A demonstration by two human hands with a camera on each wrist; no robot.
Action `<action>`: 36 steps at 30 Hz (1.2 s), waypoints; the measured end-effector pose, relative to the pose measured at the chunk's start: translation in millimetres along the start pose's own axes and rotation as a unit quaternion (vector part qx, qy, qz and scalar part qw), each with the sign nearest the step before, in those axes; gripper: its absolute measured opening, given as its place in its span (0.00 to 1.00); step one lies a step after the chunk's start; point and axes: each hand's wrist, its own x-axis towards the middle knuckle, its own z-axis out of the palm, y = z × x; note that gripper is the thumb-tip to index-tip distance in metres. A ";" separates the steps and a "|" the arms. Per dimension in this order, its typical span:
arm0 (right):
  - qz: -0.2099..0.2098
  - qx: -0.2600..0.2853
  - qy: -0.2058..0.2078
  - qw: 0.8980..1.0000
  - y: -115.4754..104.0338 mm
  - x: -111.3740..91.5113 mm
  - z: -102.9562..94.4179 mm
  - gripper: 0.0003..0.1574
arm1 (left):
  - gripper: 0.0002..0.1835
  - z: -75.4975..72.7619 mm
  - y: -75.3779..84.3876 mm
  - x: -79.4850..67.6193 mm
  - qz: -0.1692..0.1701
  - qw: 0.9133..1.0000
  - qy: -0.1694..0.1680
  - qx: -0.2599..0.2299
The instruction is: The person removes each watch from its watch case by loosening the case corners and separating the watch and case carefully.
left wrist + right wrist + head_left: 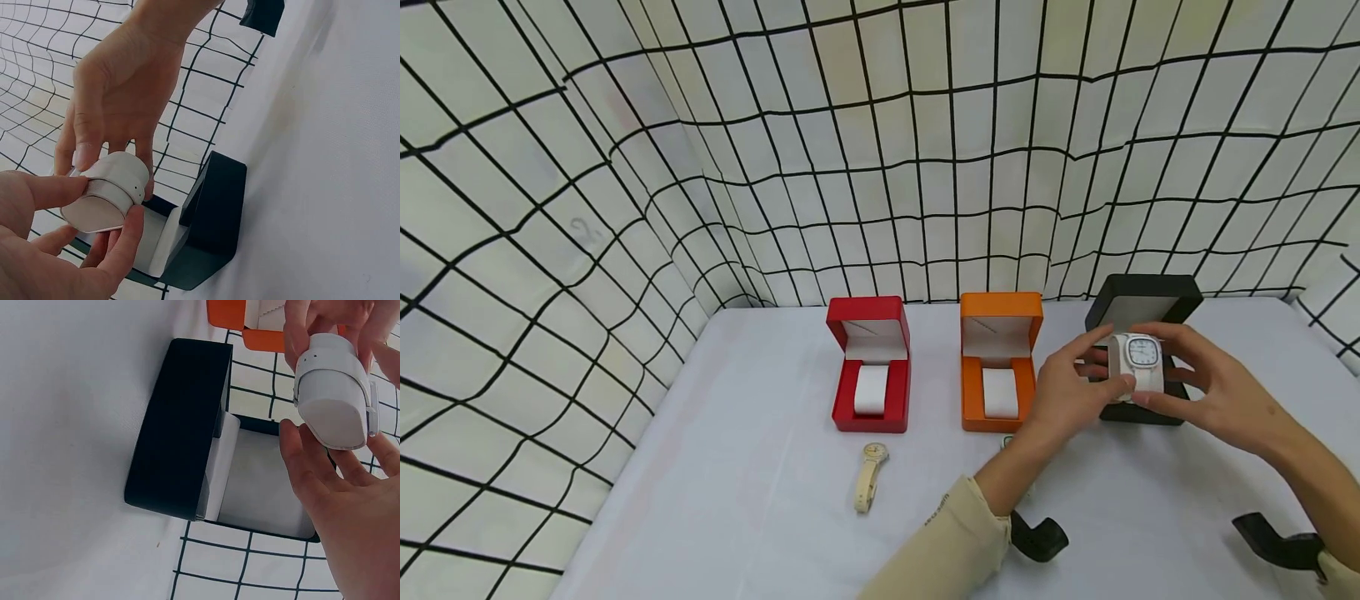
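A white wristwatch (1142, 352) with a squarish dial is wrapped round a white cushion (331, 409), held up in front of the open black watch box (1157, 287). My left hand (1067, 387) pinches the cushion and watch from the left, thumb in front. From the right, my right hand (1217, 387) grips the same pair between thumb and fingers. The right wrist view shows the strap (331, 364) circling the cushion. Behind the hands, the lower part of the black box is partly hidden.
Left of the hands stand an open orange box (973, 392) and an open red box (844, 400), each with a white cushion. A cream watch (867, 483) lies before the red box. My left forearm mostly hides another watch (1007, 440). Black wire mesh (955, 158) encloses the white table.
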 end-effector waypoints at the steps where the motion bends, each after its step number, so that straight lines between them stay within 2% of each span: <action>1: 0.004 -0.004 -0.001 1.000 -0.3 0.0 0.5 0.53 | 0.32 -0.4 0.5 0.3 0.000 1.000 0.000 -0.004; 5: 0.017 -0.010 -0.002 1.000 -2.0 -0.3 3.5 0.58 | 0.30 -1.8 1.1 0.9 -0.004 1.000 -0.002 -0.027; 11: 0.018 -0.006 0.003 1.000 -5.5 -1.1 8.2 0.58 | 0.28 -4.2 -1.1 0.1 -0.013 0.998 -0.011 -0.057; 18: -0.001 0.001 0.006 1.000 -6.5 -3.1 9.2 0.58 | 0.28 -6.8 -2.7 -0.2 -0.020 0.999 -0.026 -0.037; 24: 0.010 -0.003 0.007 1.000 -6.4 -5.0 9.5 0.58 | 0.28 -8.6 -5.8 -0.7 -0.011 0.998 -0.030 -0.048; 30: 0.007 -0.009 0.006 1.000 -7.0 -5.1 10.4 0.56 | 0.29 -13.2 -8.4 0.5 -0.003 0.999 -0.041 -0.035; 36: 0.008 -0.016 0.006 1.000 -7.5 -5.5 11.9 0.56 | 0.29 -17.1 -9.7 2.1 -0.012 0.999 -0.047 -0.018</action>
